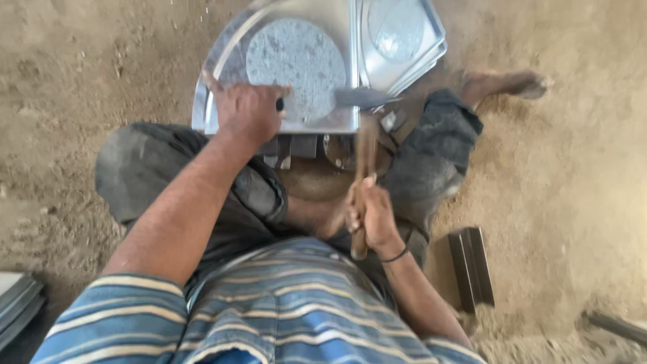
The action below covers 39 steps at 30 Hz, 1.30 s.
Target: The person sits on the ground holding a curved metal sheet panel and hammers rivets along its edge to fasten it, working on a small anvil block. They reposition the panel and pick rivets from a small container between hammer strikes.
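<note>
I sit cross-legged on sandy ground. My left hand (246, 108) presses down on a shiny sheet-metal piece (283, 64) with a curved edge and a dull round disc area in its middle. My right hand (369, 214) is shut on the wooden handle of a hammer (366, 101); its metal head is blurred over the lower right corner of the sheet. The sheet rests on a block between my knees, mostly hidden.
More stacked shiny metal trays (404, 40) lie behind the sheet at the upper right. A dark metal angle bar (472, 266) lies in the sand by my right side. Flat metal pieces (17, 300) sit at the left edge. My bare foot (505, 84) rests at the upper right.
</note>
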### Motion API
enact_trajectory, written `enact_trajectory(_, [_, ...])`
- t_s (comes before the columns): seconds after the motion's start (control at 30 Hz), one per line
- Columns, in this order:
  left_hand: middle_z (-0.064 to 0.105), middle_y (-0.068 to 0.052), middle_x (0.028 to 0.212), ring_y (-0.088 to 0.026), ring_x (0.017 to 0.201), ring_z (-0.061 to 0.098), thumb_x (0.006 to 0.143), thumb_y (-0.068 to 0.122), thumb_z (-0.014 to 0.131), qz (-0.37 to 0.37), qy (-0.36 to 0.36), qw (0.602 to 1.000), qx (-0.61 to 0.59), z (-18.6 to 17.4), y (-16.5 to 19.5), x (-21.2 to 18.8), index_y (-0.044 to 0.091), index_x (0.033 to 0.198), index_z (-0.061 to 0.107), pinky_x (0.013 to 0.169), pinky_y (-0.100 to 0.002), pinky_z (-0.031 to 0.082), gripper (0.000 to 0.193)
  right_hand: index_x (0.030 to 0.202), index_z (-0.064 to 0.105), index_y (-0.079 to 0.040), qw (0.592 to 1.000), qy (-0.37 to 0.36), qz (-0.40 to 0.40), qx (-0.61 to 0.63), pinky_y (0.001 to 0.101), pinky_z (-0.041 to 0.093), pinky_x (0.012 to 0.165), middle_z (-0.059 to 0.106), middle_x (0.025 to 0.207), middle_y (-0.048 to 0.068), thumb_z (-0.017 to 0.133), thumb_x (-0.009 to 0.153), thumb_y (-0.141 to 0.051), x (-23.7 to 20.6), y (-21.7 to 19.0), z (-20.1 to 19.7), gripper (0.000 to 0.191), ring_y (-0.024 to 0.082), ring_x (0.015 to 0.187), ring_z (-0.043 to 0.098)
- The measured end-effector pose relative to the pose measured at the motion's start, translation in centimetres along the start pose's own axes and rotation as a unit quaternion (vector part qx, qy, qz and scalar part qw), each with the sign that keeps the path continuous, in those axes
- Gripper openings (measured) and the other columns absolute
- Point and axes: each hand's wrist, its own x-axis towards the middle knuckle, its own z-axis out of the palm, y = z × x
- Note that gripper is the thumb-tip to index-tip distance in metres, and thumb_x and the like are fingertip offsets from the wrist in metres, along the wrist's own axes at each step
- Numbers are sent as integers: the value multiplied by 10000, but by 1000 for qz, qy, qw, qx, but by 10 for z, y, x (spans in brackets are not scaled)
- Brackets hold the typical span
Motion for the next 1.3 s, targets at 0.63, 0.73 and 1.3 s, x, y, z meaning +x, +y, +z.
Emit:
enact_trajectory(0.63, [731,-45,1200,-307,1168,645,888,409,755,-61,-78,995,18,-8,8,-3,482,1316,670,1161,-747,25,443,896,566,-84,969,43,76,-233,278,414,414,514,610,-10,632,984,-395,-7,1,2,330,79,466,485])
enact_trajectory(0.73, [715,-24,1226,-274,1207,625,865,442,767,-58,-53,997,7,-15,9,2,477,1283,677,1161,-759,23,429,822,583,-49,985,-18,-66,-160,262,431,502,559,649,7,627,1116,-404,-4,-2,6,463,78,544,531])
enact_trajectory(1.3, [722,-122,1158,-343,1111,659,904,442,765,-12,24,989,-146,-37,6,-2,237,1278,692,952,-520,504,433,914,523,-93,949,-23,-313,11,249,444,597,542,785,-20,734,1070,-70,35,-25,69,263,78,657,526])
